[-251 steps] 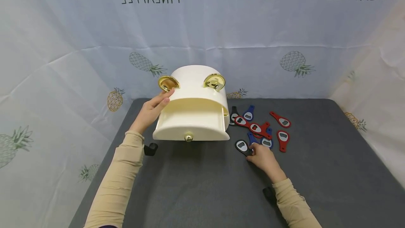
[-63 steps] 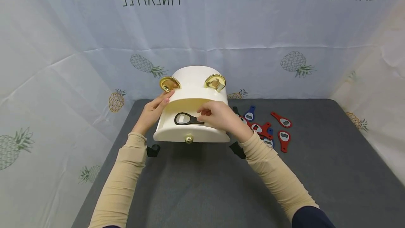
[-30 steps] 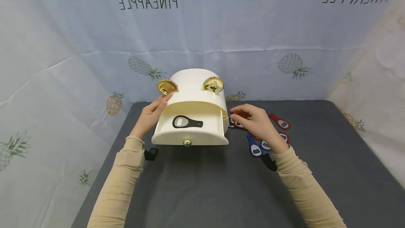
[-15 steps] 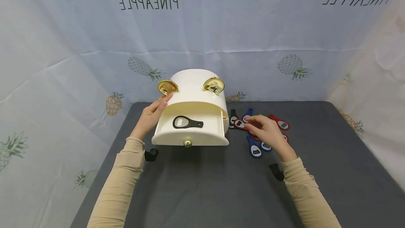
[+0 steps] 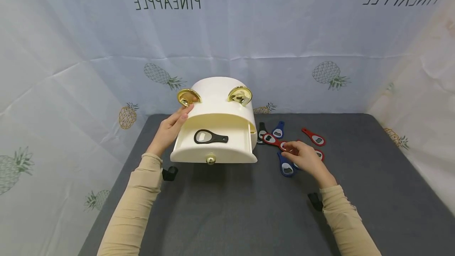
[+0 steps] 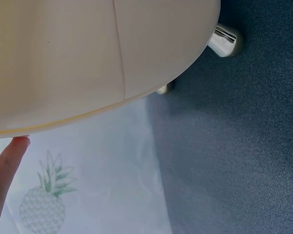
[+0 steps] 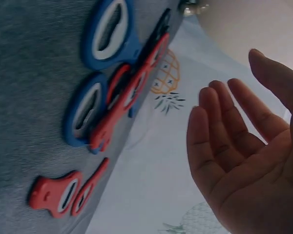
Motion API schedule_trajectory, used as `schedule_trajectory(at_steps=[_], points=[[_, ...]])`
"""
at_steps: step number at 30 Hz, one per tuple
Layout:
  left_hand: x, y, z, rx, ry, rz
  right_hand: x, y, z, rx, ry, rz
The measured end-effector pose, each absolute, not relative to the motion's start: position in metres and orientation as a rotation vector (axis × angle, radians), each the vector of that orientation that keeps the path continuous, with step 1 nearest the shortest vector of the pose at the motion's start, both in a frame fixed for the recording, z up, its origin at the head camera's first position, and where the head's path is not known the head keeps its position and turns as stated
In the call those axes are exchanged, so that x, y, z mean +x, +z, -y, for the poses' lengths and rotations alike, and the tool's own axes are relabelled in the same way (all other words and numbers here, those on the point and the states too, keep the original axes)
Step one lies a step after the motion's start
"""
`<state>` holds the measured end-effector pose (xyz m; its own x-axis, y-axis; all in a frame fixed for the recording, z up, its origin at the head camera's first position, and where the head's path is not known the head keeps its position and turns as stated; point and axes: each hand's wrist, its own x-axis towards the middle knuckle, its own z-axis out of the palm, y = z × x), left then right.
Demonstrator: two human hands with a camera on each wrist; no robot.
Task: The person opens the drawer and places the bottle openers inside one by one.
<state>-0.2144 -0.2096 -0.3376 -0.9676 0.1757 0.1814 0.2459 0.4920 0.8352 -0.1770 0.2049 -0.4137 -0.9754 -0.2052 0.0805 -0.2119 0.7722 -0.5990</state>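
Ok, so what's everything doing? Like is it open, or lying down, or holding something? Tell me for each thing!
White box: standing on the table
Drawer: open, pulled out
Black bottle opener: lying in the drawer
Other bottle openers: lying on the table, some overlapping
Left hand: touching the box
Right hand: open, holding nothing
Pineapple cloth: hanging, creased

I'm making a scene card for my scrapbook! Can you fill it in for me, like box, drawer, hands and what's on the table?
Box: cream, with two gold discs
Drawer: open, one black bottle opener inside
Table: dark gray; holds red openers, blue openers and black too
Left hand: touching the box's side
Right hand: empty, above the loose openers
Behind: pineapple-print cloth
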Motion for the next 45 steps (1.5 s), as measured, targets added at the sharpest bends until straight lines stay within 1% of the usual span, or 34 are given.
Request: schedule_trajectory(at_steps=[15, 20, 25, 28, 45], points=[[-0.215, -0.338, 0.211, -0.36, -1.515, 2.649, -0.177, -0.435, -0.209, 0.397, 0.853, 3.11], [-0.212, -0.336, 0.21, -0.352, -1.521, 2.65, -0.177, -0.442, -0.209, 0.36, 0.802, 3.177], [-0.209, -0.334, 0.208, -0.344, -1.518, 2.65, -0.175, -0.443, -0.206, 0.333, 0.794, 3.194], [-0.213, -0.339, 0.21, -0.341, -1.515, 2.645, -0.174, -0.443, -0.205, 0.336, 0.792, 3.183], [-0.216, -0.34, 0.209, -0.36, -1.513, 2.63, -0.173, -0.452, -0.202, 0.302, 0.733, 3.192]])
